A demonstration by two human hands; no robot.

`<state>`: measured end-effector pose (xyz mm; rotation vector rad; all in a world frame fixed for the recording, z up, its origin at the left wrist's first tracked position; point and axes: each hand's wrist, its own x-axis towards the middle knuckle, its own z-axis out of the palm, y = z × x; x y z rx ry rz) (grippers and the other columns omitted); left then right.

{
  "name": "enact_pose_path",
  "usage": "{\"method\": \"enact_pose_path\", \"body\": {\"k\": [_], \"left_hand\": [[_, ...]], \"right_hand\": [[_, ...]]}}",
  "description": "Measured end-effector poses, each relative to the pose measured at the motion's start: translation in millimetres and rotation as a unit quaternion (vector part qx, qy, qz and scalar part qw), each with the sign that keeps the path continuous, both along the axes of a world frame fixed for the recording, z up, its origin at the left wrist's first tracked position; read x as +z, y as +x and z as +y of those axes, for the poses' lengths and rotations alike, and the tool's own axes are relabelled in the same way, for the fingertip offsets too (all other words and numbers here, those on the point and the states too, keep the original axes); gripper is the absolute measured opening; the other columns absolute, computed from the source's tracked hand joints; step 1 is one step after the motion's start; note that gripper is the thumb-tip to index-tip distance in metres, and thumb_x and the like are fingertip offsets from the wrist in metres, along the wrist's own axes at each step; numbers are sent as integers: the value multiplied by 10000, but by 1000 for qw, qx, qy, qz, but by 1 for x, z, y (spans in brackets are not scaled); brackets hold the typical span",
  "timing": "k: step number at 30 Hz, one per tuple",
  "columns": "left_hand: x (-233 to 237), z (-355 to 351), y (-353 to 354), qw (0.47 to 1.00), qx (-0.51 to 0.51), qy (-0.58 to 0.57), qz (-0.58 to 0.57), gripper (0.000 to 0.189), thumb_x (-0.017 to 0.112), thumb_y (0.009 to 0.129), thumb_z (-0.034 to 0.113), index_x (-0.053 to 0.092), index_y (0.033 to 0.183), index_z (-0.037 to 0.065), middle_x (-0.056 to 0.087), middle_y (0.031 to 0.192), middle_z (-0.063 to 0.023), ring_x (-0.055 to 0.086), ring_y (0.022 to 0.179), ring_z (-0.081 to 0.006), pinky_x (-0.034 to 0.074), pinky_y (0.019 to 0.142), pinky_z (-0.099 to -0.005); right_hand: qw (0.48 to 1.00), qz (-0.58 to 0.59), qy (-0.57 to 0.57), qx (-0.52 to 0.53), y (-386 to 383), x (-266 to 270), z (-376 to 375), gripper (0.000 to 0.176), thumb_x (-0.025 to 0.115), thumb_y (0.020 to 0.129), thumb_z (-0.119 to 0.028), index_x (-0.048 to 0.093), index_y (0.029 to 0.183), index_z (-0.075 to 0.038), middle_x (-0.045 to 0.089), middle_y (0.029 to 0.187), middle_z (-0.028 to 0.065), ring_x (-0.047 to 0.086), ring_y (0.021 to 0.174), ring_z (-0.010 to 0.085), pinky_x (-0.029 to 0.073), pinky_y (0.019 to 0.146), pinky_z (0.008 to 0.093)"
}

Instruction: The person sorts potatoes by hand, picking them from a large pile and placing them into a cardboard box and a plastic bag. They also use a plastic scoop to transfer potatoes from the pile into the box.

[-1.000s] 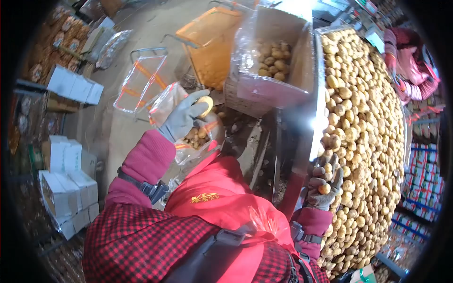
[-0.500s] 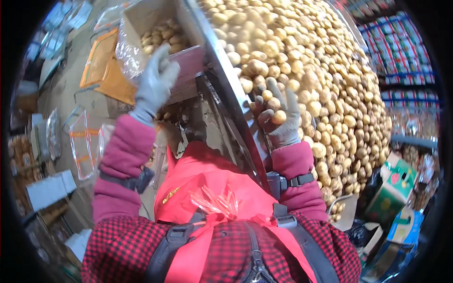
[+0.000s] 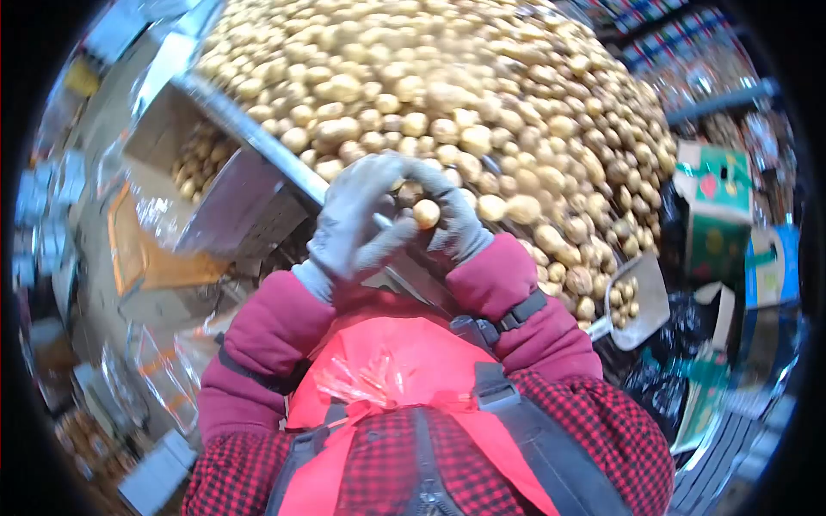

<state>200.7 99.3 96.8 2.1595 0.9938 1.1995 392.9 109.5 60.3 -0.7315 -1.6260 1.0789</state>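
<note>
My left hand [image 3: 348,219] and my right hand [image 3: 460,225], both in grey gloves, meet in front of my apron at the edge of a big heap of potatoes [image 3: 516,129]. Cupped between them are a small pale potato [image 3: 426,213] and a darker one [image 3: 409,193] behind it. The left fingers curl over from the left, with the thumb near the pale potato. From the right, the other hand's fingers bend round the same potatoes. Whether more lie inside the hands is hidden.
A metal rim [image 3: 267,146] borders the heap. To the left stands a cardboard box [image 3: 249,211] with potatoes in it, beside an orange frame [image 3: 142,258] on the floor. A scoop [image 3: 645,301] holding small potatoes lies at right, near a green carton [image 3: 718,198].
My left hand has come from beside the box over to my right hand, which held several potatoes over the heap. Both are now together around potatoes. The view has turned right.
</note>
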Motion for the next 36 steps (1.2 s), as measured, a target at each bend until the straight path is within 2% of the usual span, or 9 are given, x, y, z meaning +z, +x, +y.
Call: {"method": "enact_pose_path", "body": {"k": [3, 9, 11, 16, 20, 21, 23, 29, 36], "left_hand": [[-19, 3, 15, 986, 15, -100, -134, 568, 664, 994, 257, 523, 1459, -36, 589, 1417, -255, 538, 1351, -406, 408, 1141, -470], [-40, 28, 25, 996, 64, -44, 41, 530, 643, 989, 248, 553, 1440, -17, 623, 1374, -266, 595, 1298, -402, 441, 1116, -469], [-39, 27, 27, 993, 80, -53, 71, 524, 641, 984, 235, 555, 1439, -10, 629, 1363, -261, 598, 1289, -404, 449, 1104, -473], [-39, 26, 28, 990, 84, -24, 108, 526, 650, 969, 221, 559, 1439, 3, 643, 1329, -256, 617, 1241, -407, 464, 1074, -482], [-42, 28, 30, 987, 100, 5, 124, 517, 658, 961, 222, 576, 1426, 12, 662, 1277, -247, 638, 1183, -396, 480, 1043, -477], [-42, 27, 31, 986, 104, 9, 130, 516, 660, 959, 224, 579, 1424, 13, 665, 1269, -245, 641, 1173, -392, 483, 1036, -473], [-41, 26, 31, 985, 103, -10, 140, 514, 662, 957, 226, 584, 1420, 16, 669, 1262, -239, 643, 1163, -386, 487, 1030, -468], [-42, 27, 33, 981, 113, -43, 149, 493, 684, 950, 243, 619, 1392, 35, 684, 1250, -209, 650, 1151, -370, 492, 1024, -452], [-46, 26, 30, 983, 121, -50, 127, 461, 719, 950, 209, 648, 1388, 84, 691, 1269, -185, 647, 1184, -335, 491, 1047, -424]], "right_hand": [[820, 305, -484, 9, 19, 65, -12, 470, 659, 1026, -296, 565, 1445, -104, 701, 1218, 70, 680, 940, 133, 561, 677, 227], [841, 400, -347, -114, 159, 74, -41, 435, 572, 1061, -158, 540, 1490, -96, 675, 1198, 81, 690, 913, 152, 601, 677, 243], [942, 186, -133, -247, 222, 62, -77, 459, 554, 1050, -92, 529, 1509, -86, 654, 1251, 84, 668, 1001, 130, 590, 710, 175], [843, -115, -100, -516, 344, 69, -168, 334, 501, 1091, -196, 610, 1383, -76, 661, 1223, 67, 688, 993, 174, 601, 726, 265], [655, 93, -455, -596, 381, 82, -181, 428, 603, 1011, -295, 638, 1359, -48, 665, 1306, 109, 686, 1034, 206, 591, 841, 313], [652, -207, -305, -663, 386, 69, -181, 435, 625, 997, -291, 642, 1354, -42, 664, 1326, 126, 672, 1095, 231, 564, 920, 345], [575, -485, -124, -647, 368, 70, -174, 443, 647, 983, -286, 647, 1349, -37, 662, 1347, 143, 658, 1156, 257, 538, 1000, 376], [855, -396, 4, -336, 211, 61, -79, 433, 737, 904, -240, 682, 1309, -99, 683, 1256, 130, 641, 1164, 306, 489, 1026, 439], [704, -679, -9, -207, 161, 28, 11, 682, 805, 819, -264, 527, 1440, -215, 568, 1211, 134, 660, 1020, 364, 543, 803, 513]]}}
